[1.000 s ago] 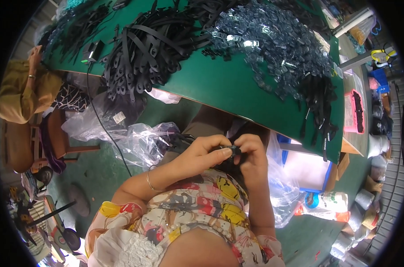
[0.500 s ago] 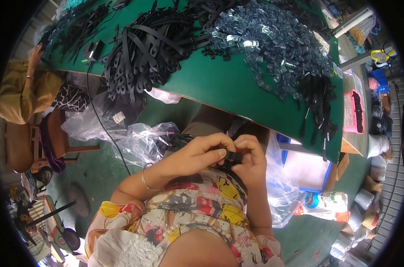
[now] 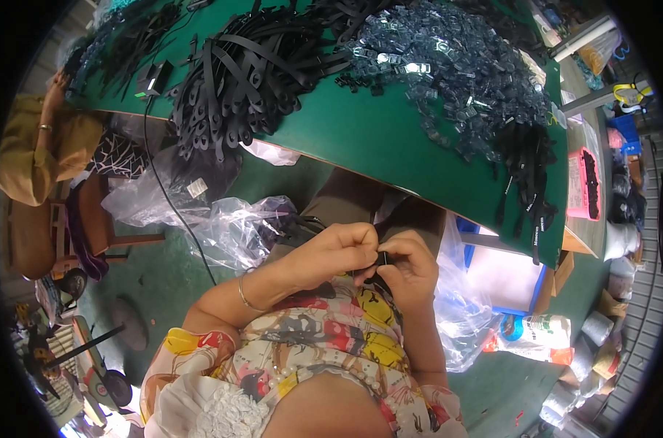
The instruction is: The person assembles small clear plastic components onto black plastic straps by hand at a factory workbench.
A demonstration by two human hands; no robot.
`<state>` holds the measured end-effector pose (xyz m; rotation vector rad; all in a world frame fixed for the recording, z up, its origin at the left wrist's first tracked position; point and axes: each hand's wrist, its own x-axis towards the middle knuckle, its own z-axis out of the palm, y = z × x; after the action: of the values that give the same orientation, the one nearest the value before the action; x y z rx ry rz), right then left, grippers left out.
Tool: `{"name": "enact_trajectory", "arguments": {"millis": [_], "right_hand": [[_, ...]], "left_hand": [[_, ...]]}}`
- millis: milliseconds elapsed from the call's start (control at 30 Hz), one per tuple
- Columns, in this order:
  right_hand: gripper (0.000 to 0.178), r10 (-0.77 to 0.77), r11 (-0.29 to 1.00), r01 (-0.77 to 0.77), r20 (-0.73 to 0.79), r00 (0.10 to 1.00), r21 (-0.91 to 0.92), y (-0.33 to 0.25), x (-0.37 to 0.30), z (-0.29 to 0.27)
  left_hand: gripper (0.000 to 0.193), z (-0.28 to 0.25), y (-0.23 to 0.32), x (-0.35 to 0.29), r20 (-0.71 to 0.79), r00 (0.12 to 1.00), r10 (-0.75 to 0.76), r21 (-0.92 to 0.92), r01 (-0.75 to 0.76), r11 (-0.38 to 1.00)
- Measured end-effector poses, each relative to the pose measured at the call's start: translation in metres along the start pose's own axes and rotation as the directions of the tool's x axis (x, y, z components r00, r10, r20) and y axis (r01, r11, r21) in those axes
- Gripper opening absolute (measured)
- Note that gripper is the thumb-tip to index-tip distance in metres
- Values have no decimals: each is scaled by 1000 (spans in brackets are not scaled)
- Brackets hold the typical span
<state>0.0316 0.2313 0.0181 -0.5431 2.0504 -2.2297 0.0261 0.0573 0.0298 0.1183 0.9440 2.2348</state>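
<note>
My left hand (image 3: pixel 339 252) and my right hand (image 3: pixel 406 269) meet in my lap, just below the front edge of the green table (image 3: pixel 361 139). Both pinch a small black strap piece (image 3: pixel 380 260) between the fingertips; most of it is hidden by my fingers. A thin bracelet circles my left wrist. On the table lie a heap of black straps (image 3: pixel 244 73) to the left and a heap of clear bluish plastic buckles (image 3: pixel 455 66) to the right.
Clear plastic bags (image 3: pixel 236 230) with black parts sit at my left knee, and another bag (image 3: pixel 459 306) hangs at my right. Another person in a mustard top (image 3: pixel 47 146) sits far left. A pink tray (image 3: pixel 581 182) and a printed packet (image 3: pixel 536 332) lie right.
My hands have stayed together in my lap; the fingers have shifted slightly around the small black piece. Nothing on the table has moved.
</note>
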Motion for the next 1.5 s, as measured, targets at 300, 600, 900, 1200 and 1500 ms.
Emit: {"name": "enact_trajectory", "arguments": {"millis": [300, 600, 900, 1200, 1500], "right_hand": [[16, -272, 732, 338, 201, 941, -591, -20, 22, -5], [12, 254, 942, -224, 92, 963, -251, -18, 4, -12], [24, 80, 969, -104, 113, 990, 224, -22, -5, 7], [24, 265, 935, -282, 105, 959, 217, -22, -6, -1], [29, -153, 935, 170, 77, 985, -311, -23, 10, -11]], "left_hand": [[18, 0, -3, 6, -92, 995, 32, 81, -25, 996], [20, 0, 1, 6, 4, 937, 348, 733, -239, 636], [20, 4, 3, -2, 224, 971, 90, 490, -192, 850], [17, 9, -7, -2, 29, 999, -30, -177, 35, 984], [25, 7, 10, -3, -41, 999, 3, 331, 10, 943]]}}
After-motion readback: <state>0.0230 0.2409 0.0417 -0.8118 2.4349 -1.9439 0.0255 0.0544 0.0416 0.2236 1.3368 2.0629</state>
